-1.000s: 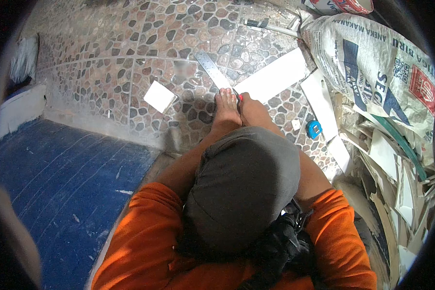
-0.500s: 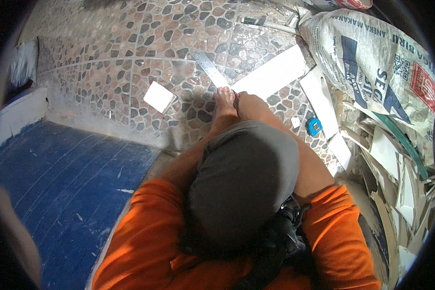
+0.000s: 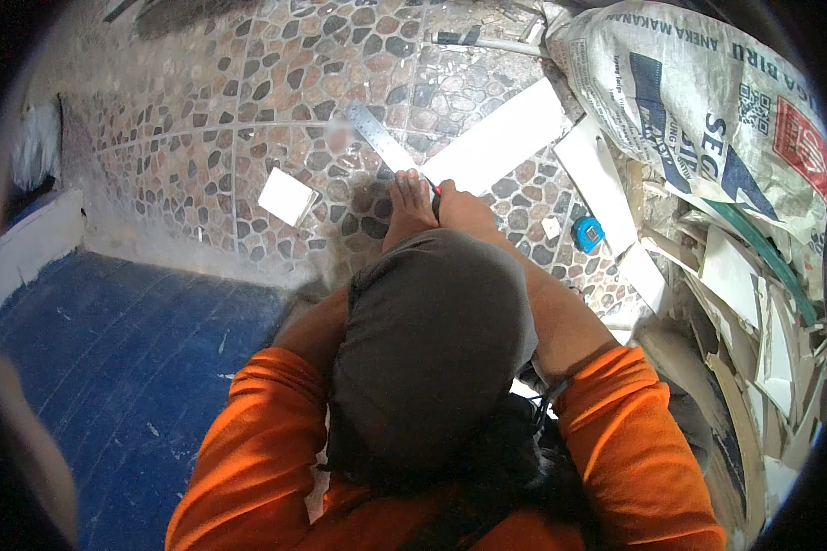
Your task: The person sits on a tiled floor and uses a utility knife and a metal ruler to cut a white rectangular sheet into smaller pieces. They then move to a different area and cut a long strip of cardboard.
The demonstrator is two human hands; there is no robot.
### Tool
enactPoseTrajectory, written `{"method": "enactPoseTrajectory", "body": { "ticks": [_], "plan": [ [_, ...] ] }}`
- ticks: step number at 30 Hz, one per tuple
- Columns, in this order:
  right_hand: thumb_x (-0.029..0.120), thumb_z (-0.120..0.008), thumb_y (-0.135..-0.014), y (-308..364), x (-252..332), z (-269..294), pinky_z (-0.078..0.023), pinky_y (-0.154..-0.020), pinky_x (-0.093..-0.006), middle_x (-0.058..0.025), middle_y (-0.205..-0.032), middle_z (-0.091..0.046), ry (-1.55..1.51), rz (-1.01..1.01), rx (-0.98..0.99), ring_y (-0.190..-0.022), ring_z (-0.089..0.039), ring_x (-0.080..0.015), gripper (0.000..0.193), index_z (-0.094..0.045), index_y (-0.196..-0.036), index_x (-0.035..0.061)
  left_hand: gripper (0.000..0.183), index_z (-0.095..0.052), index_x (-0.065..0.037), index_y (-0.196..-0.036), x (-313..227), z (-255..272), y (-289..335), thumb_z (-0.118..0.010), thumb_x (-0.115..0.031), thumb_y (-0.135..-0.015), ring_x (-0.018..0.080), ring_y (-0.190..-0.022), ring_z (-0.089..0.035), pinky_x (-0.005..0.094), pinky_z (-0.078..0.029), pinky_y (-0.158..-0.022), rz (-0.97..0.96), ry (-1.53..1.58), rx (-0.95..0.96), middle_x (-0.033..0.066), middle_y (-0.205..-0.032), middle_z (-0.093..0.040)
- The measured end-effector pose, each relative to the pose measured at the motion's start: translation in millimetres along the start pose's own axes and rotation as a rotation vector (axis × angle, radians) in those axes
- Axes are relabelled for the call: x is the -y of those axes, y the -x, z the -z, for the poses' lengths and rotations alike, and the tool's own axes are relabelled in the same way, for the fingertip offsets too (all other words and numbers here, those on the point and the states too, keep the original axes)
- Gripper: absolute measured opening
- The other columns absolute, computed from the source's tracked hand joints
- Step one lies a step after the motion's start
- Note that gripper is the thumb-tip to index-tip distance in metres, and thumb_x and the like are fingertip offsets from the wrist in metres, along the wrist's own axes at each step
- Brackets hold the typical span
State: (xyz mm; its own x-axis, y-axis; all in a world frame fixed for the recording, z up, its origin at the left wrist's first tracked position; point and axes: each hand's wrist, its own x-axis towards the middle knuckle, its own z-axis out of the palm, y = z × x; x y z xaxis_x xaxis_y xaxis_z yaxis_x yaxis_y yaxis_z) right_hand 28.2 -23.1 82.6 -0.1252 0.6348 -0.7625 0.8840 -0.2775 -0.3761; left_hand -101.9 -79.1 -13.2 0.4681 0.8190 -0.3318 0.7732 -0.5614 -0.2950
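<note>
A white flat strip [image 3: 501, 133] lies slantwise on the pebble-patterned floor. A metal ruler [image 3: 379, 138] crosses at its near left end, slanting away to the left. My left hand [image 3: 411, 207] lies with fingers stretched forward at the ruler's near end. Right beside it, my right hand [image 3: 467, 213] is closed around a small red-and-black cutter-like tool [image 3: 436, 191], whose tip I cannot make out. The grey-capped head below the hands hides what lies under my wrists. A blue tape measure [image 3: 588, 235] rests right of my right forearm.
A white square piece [image 3: 285, 196] lies left of my hands. Another white strip [image 3: 597, 184] lies at the right, beside a large printed sack [image 3: 680, 101] and piled white offcuts [image 3: 772, 358]. A blue surface [image 3: 138, 367] with a raised edge fills the lower left.
The view has shifted, so the floor and objects appear farther left. Both hands remain by the ruler's near end, and the fingers of my left hand show more plainly.
</note>
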Motion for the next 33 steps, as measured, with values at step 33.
{"method": "enactPoseTrajectory", "body": {
  "ticks": [33],
  "plan": [
    [0.015,-0.057,-0.099,10,-7,-6,-0.056,-0.083,-0.0526,-0.032,-0.101,-0.07,0.028,0.062,-0.052,-0.098,-0.071,-0.0451,0.033,-0.051,-0.123,-0.0067,0.053,-0.044,0.022,-0.139,-8,-11,3,-0.045,-0.016,-0.102,0.0609,-0.144,-0.027,0.0702,-0.023,-0.115,0.067,0.515,-0.275,0.0445,-0.151,-0.033]
  ]
}}
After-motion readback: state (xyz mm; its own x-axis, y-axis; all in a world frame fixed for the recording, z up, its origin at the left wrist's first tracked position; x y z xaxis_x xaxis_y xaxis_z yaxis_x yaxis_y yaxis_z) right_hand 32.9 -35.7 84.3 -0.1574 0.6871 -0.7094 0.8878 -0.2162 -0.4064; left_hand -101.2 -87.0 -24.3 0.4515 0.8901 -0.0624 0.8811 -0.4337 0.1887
